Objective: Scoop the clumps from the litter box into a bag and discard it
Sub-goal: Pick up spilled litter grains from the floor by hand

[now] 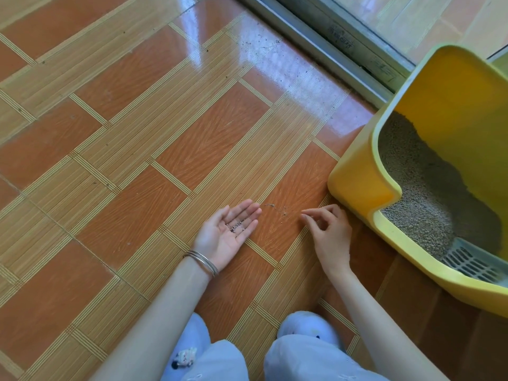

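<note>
A: Where are the hands?

B: Both are low over the tiled floor (165, 133), in front of the person's knees. The left hand (228, 232) lies palm up with its fingers (248, 213) stretched out and released, clamped on nothing. A few small dark litter grains (237, 226) rest loose on the open palm. Thin metal bangles (202, 261) circle that wrist.

A: And the right one?

B: The right hand (330, 235) is palm down, just beside the left, with its fingers (309, 217) curled and the thumb and forefinger tips drawn close together at the floor. Whether they pinch a grain I cannot tell; it is too small to see.

A: What lies between the hands?

B: A thin scatter of spilled litter (277, 210) on an orange tile, just past the left fingertips and just left of the right ones.

A: And the litter box?

B: The yellow litter box (360, 185) stands on the floor at the right edge of the view, near the right hand but apart from it. It holds grey litter (417, 188), and a pale slotted scoop (472, 264) lies at its near end. Its far side is close to a metal door track (330, 48).

A: Anything else?

B: Light blue trousers (310, 358) and pale slippers (308, 324) at the bottom edge.
</note>
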The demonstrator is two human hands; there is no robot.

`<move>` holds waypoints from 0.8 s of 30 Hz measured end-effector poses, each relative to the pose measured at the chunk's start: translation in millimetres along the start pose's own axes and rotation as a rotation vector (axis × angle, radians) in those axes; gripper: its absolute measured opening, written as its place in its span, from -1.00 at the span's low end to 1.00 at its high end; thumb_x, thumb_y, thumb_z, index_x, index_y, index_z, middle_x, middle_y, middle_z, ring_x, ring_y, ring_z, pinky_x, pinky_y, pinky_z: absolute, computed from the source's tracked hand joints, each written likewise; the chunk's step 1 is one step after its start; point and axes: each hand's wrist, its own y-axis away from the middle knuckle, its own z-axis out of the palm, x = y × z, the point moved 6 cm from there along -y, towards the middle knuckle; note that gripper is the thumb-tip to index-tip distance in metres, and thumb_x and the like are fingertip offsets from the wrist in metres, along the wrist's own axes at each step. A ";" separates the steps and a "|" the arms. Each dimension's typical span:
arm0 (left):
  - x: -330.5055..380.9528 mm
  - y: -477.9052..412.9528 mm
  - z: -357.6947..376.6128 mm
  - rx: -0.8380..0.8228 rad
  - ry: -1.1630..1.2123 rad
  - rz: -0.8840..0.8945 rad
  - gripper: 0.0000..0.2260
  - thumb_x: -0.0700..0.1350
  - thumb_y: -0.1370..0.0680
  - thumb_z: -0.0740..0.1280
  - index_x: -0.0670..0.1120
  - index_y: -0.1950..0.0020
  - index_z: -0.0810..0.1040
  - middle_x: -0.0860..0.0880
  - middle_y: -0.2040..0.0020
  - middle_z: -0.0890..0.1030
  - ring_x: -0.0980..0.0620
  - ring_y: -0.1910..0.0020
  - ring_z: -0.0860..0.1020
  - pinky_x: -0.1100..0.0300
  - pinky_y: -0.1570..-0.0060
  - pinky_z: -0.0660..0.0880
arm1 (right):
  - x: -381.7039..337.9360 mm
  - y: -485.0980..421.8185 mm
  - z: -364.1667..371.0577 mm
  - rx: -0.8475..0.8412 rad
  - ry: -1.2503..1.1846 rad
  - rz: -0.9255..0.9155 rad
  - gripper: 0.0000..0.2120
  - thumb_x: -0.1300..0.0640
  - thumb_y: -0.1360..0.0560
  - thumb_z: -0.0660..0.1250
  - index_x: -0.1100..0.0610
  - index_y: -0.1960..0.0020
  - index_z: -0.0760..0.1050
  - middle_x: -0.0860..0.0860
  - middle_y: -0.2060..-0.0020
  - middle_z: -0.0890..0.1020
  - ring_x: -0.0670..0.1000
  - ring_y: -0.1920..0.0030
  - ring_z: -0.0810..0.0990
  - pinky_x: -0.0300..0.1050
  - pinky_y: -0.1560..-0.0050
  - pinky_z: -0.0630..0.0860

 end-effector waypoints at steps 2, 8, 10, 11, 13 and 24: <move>-0.4 -0.6 -0.3 0.001 0.002 0.003 -0.65 -0.13 -0.61 0.08 -0.31 -0.10 0.57 -0.25 -0.14 0.59 -0.15 -0.15 0.56 0.01 -0.09 0.52 | 5.3 0.2 -3.0 -0.003 0.018 0.035 -0.94 0.14 -0.45 0.40 -0.01 0.15 0.58 -0.07 0.17 0.49 -0.14 0.15 0.49 -0.36 0.11 0.41; -4.6 -0.8 3.7 -0.008 -0.010 -0.009 -0.65 -0.13 -0.61 0.08 -0.31 -0.08 0.58 -0.25 -0.13 0.60 -0.15 -0.13 0.58 0.02 -0.09 0.52 | -0.9 -2.8 8.6 -0.033 0.111 -0.052 -0.98 0.15 -0.45 0.39 0.06 0.15 0.60 -0.11 0.25 0.47 -0.05 0.14 0.45 -0.18 0.09 0.43; -4.3 -1.1 3.7 -0.004 -0.012 -0.010 -0.65 -0.13 -0.61 0.08 -0.31 -0.07 0.58 -0.25 -0.12 0.60 -0.14 -0.12 0.58 0.02 -0.09 0.52 | -9.6 -2.8 14.4 -0.021 0.152 -0.125 -0.98 0.16 -0.44 0.41 0.10 0.15 0.62 -0.10 0.26 0.47 -0.06 0.15 0.43 -0.17 0.10 0.43; -4.1 -1.2 3.6 -0.001 -0.010 -0.009 -0.65 -0.13 -0.61 0.08 -0.31 -0.07 0.58 -0.25 -0.12 0.60 -0.14 -0.11 0.59 0.01 -0.09 0.52 | -13.8 -3.0 17.6 -0.018 0.160 -0.157 -0.98 0.17 -0.43 0.42 0.11 0.15 0.62 -0.10 0.27 0.47 -0.07 0.16 0.42 -0.18 0.11 0.43; -3.7 -0.9 3.3 0.002 -0.004 -0.011 -0.65 -0.13 -0.61 0.08 -0.31 -0.06 0.58 -0.25 -0.11 0.60 -0.14 -0.09 0.60 0.01 -0.09 0.52 | -21.0 -3.9 23.5 -0.028 0.166 -0.202 -0.97 0.17 -0.41 0.44 0.12 0.15 0.63 -0.12 0.28 0.47 -0.07 0.17 0.42 -0.19 0.11 0.41; -0.4 -0.1 -0.9 0.010 0.000 -0.010 -0.66 -0.13 -0.62 0.07 -0.30 -0.20 0.50 -0.24 -0.14 0.59 -0.14 -0.15 0.56 0.03 -0.11 0.52 | -12.7 -7.7 16.7 0.024 0.109 -0.158 -0.77 0.12 -0.35 0.49 0.09 0.00 0.66 -0.07 0.22 0.48 -0.06 0.13 0.39 -0.16 0.07 0.42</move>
